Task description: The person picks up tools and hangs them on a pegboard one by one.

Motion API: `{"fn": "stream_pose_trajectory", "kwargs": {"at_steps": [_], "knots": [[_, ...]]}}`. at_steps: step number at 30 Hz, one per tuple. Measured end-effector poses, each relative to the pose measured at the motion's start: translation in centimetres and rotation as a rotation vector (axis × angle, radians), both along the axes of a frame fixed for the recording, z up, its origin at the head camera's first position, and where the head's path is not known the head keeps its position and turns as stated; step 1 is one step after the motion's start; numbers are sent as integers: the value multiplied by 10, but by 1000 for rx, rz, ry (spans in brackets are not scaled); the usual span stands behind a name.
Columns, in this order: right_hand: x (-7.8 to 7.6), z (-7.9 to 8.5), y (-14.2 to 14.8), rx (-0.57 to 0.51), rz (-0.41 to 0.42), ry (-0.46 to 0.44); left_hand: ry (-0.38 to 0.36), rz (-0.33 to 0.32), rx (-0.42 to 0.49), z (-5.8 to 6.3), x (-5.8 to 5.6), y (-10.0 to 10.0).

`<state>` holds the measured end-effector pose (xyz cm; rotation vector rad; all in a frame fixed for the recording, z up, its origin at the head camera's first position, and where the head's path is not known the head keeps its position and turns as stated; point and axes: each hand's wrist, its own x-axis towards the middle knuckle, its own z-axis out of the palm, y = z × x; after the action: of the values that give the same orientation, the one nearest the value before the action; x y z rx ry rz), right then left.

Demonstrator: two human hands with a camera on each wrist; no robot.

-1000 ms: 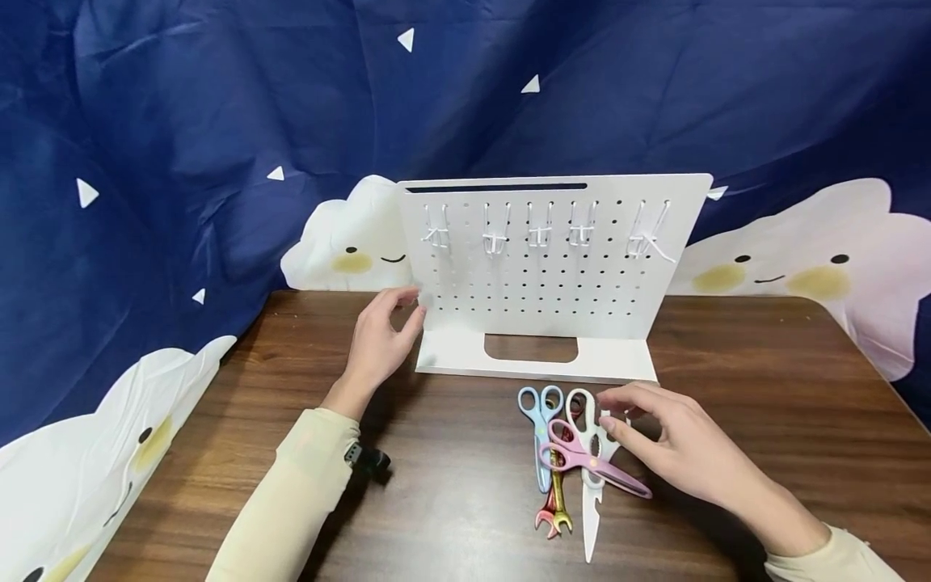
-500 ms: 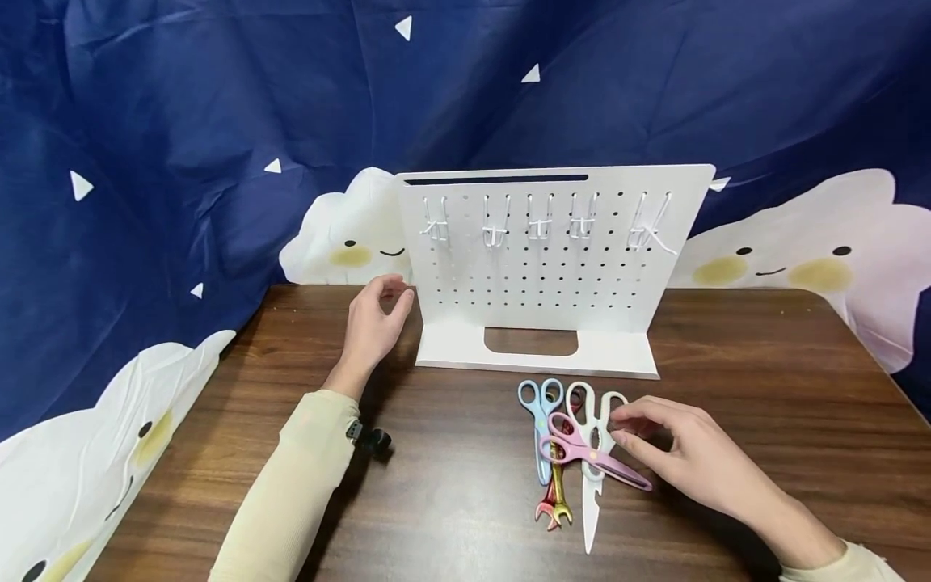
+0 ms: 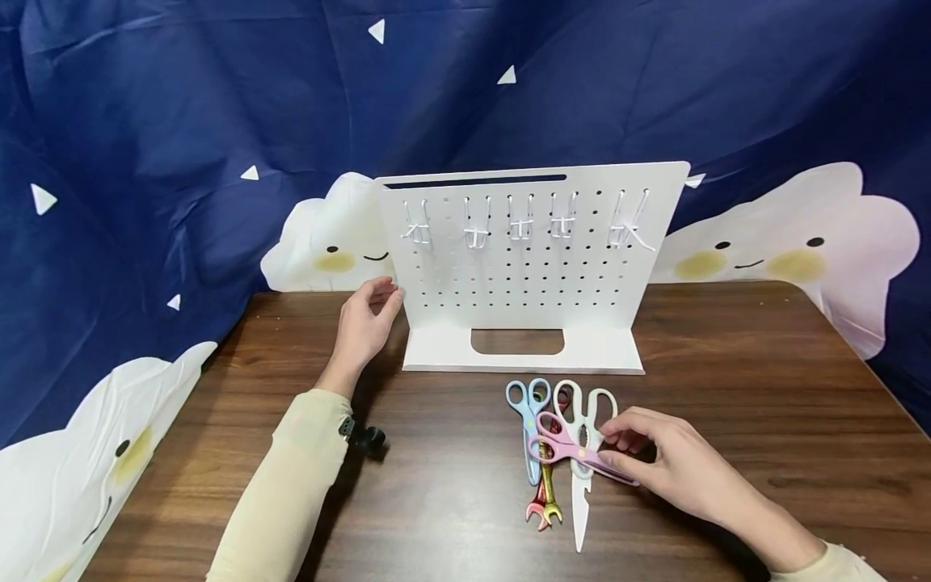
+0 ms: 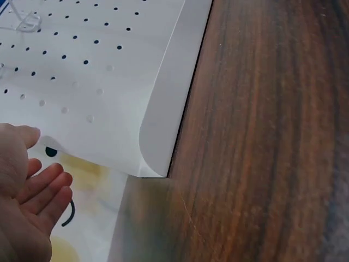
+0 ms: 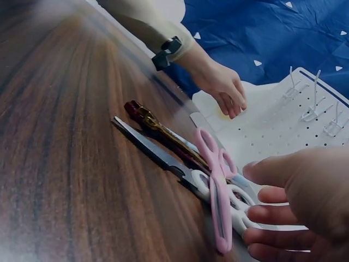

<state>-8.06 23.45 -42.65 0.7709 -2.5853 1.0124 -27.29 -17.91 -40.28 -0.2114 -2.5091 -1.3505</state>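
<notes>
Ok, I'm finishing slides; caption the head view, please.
Right hand by overlapping scissors and wrenches, left hand near a white pegboard.

Beyond the tabletop's [image 3: 436, 461] far edge hangs a creased cloth backdrop [image 3: 436, 97]. The tabletop shows wood grain, smooth and softly glossy. Towards that edge, the pegboard [image 3: 520, 271] looks smooth and matt, metal or plastic unclear. The gold wrench [image 3: 548, 483] and red wrench [image 3: 535, 510] shine like metal; the pink scissors [image 3: 570, 450] and blue scissors [image 3: 528, 423] look like smooth plastic.

A blue curtain [image 3: 582, 113] with smiling clouds [image 3: 844, 210] hangs behind a brown wooden table [image 3: 444, 485].
</notes>
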Motion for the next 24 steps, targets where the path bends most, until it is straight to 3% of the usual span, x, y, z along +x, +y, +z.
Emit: {"fn": "stream_pose_trajectory", "kwargs": {"at_steps": [11,18,24], "knots": [[4,-8,2,41,-7,-68,-65,-47,85,-2,-11,5],[3,-9,2,105,16,-120,-70,-75,94,-3,-15,13],[5,-3,-1,123,-9,-222,-69,-61,85,-6,-15,18]]}}
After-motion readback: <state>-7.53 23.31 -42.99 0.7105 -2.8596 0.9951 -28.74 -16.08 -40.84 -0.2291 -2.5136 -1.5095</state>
